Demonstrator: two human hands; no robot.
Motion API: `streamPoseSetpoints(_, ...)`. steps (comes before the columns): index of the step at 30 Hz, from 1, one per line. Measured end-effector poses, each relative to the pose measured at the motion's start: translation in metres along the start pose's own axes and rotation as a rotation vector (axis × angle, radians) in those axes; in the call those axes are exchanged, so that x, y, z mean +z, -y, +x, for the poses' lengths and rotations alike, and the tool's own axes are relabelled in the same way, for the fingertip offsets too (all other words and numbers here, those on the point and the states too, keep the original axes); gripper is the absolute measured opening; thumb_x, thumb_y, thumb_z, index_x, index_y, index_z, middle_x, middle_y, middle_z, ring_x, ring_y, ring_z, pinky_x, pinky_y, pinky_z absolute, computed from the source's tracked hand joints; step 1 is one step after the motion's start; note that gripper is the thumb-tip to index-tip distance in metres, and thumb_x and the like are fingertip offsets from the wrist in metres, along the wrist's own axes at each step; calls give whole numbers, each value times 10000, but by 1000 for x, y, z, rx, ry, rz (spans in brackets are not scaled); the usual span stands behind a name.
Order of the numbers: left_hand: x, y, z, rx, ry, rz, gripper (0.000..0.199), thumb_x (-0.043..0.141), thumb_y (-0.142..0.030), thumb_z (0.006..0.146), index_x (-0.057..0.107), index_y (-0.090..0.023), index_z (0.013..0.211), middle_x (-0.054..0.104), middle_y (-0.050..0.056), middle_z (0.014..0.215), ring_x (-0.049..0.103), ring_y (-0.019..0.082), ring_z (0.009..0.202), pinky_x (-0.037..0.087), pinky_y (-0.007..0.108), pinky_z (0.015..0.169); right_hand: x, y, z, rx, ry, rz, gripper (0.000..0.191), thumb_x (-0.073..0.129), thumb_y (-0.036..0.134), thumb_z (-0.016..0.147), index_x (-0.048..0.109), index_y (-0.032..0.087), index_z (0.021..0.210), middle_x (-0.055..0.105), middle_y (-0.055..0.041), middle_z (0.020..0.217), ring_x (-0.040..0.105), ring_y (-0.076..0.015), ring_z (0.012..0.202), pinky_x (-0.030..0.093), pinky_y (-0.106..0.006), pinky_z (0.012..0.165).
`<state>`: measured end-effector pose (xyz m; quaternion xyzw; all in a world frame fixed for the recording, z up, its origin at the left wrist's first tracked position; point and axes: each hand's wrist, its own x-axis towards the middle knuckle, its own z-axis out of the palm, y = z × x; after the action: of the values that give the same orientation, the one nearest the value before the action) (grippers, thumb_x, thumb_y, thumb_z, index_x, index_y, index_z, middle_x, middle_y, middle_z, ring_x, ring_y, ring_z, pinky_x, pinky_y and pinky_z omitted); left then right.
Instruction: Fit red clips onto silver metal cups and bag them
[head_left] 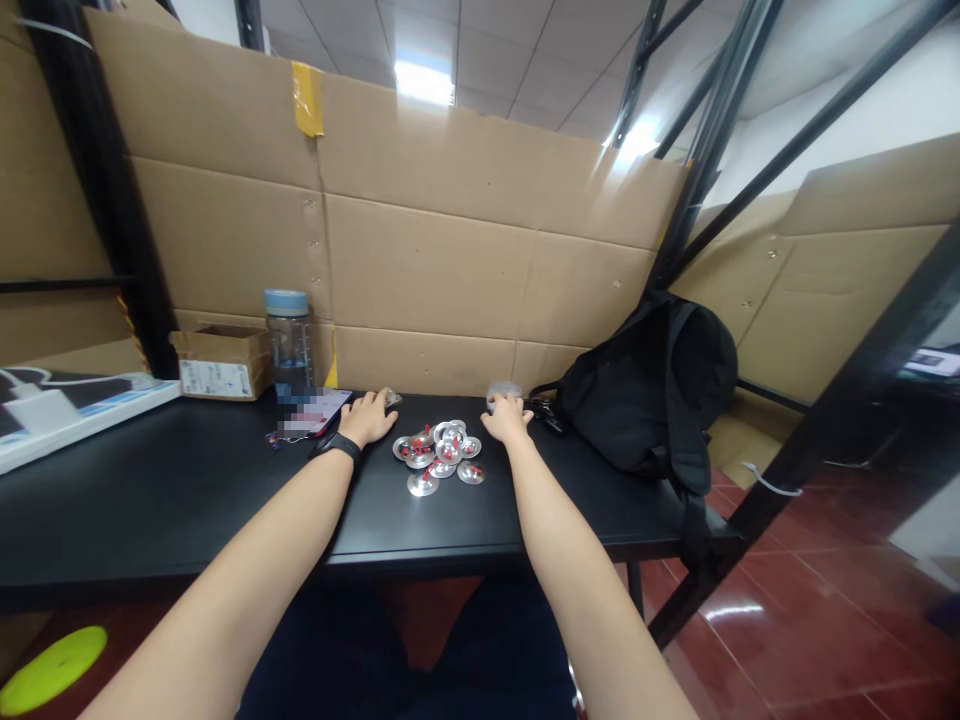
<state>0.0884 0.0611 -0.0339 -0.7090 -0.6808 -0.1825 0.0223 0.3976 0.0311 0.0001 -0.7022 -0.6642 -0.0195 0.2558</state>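
Several small silver metal discs (448, 447) with domed middles and red bits lie in a loose pile on the black table. They look like finger cymbals. To the left of the pile, my left hand (366, 418) rests on the tabletop with fingers spread, wearing a black wristband. By its fingertips lies a small clear item (392, 399), too small to name. Right of the pile, my right hand (508, 416) lies palm down, its fingers apart. Its fingertips reach a clear plastic container (503, 388), partly hidden behind them; a firm grip on it does not show.
A phone (319, 412), a blue-lidded water bottle (288, 345) and a small cardboard box (223, 362) stand left. A white power strip (90, 415) lies farther left. On the right sits a black backpack (645, 385). Cardboard panels (427, 260) wall the table's back edge.
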Motion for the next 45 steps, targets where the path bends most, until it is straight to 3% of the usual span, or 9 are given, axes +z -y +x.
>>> streamPoseSetpoints(6, -3, 1, -3, 13, -23, -59, 549, 484, -503, 915, 589, -225, 1377, 574, 200, 1391, 543, 423, 1262, 422, 559, 1018, 4, -3, 2, -26, -47, 130, 329, 698, 271, 804, 682, 239, 1131, 602, -134, 1298, 477, -352, 1298, 357, -599, 1052)
streamPoseSetpoints(9, -2, 4, -2, 22, -68, -195, 418, 541, -443, 897, 666, -245, 1243, 641, 162, 1332, 563, 393, 1257, 429, 528, 1023, 5, -2, 6, -141, -77, 360, 276, 661, 167, 789, 711, 196, 1059, 676, -117, 1195, 601, -272, 1170, 446, -476, 1030)
streamPoseSetpoints(13, -3, 3, 1, 20, -100, -324, 380, 475, -417, 954, 704, -214, 1179, 718, 154, 1250, 642, 339, 1186, 483, 420, 965, 4, 10, 8, -245, -29, 505, 210, 586, 176, 845, 732, 177, 996, 755, -47, 934, 699, -168, 837, 550, -305, 818)
streamPoseSetpoints(17, -9, -17, 1, 87, -184, -558, 471, 448, -493, 980, 714, -163, 1186, 749, 144, 1200, 701, 289, 1098, 523, 337, 901, 8, 28, 4, -336, 24, 714, 188, 655, 322, 862, 737, 169, 934, 761, -49, 877, 700, -169, 783, 557, -280, 753)
streamPoseSetpoints(21, -18, -50, -11, 243, -248, -961, 470, 657, -559, 865, 763, -161, 1091, 789, 124, 1069, 738, 281, 977, 550, 345, 865, 13, 42, -2, -304, 165, 1006, 350, 592, 483, 923, 715, 200, 1087, 755, -55, 1004, 704, -178, 842, 560, -291, 757)
streamPoseSetpoints(26, -26, -72, -23, 328, -179, -1095, 419, 762, -524, 790, 803, -163, 999, 800, 117, 1000, 744, 276, 922, 564, 357, 845, 14, 46, -7, -430, 267, 1099, 330, 734, 343, 807, 706, 212, 1110, 751, -44, 1056, 699, -190, 929, 558, -307, 853)
streamPoseSetpoints(30, -30, -72, -25, 291, -211, -1094, 435, 751, -544, 796, 816, -145, 956, 802, 120, 951, 737, 275, 872, 559, 348, 775, 15, 44, -7, -410, 310, 1118, 333, 715, 406, 828, 705, 195, 1085, 744, -34, 867, 687, -167, 726, 555, -292, 711)
streamPoseSetpoints(35, -28, -73, -26, 296, -197, -1120, 440, 741, -549, 808, 814, -140, 954, 802, 117, 949, 733, 270, 870, 555, 344, 775, 17, 42, -6, -402, 257, 1015, 259, 724, 428, 805, 729, 179, 873, 717, -34, 761, 657, -162, 626, 501, -261, 589)
streamPoseSetpoints(45, -6, -66, -13, 342, -72, -1166, 506, 790, -473, 763, 740, -148, 1148, 782, 114, 996, 736, 240, 876, 571, 370, 844, 10, 44, -1, -285, 97, 1142, 290, 713, 465, 786, 694, 181, 843, 674, -18, 716, 631, -155, 599, 464, -251, 545)
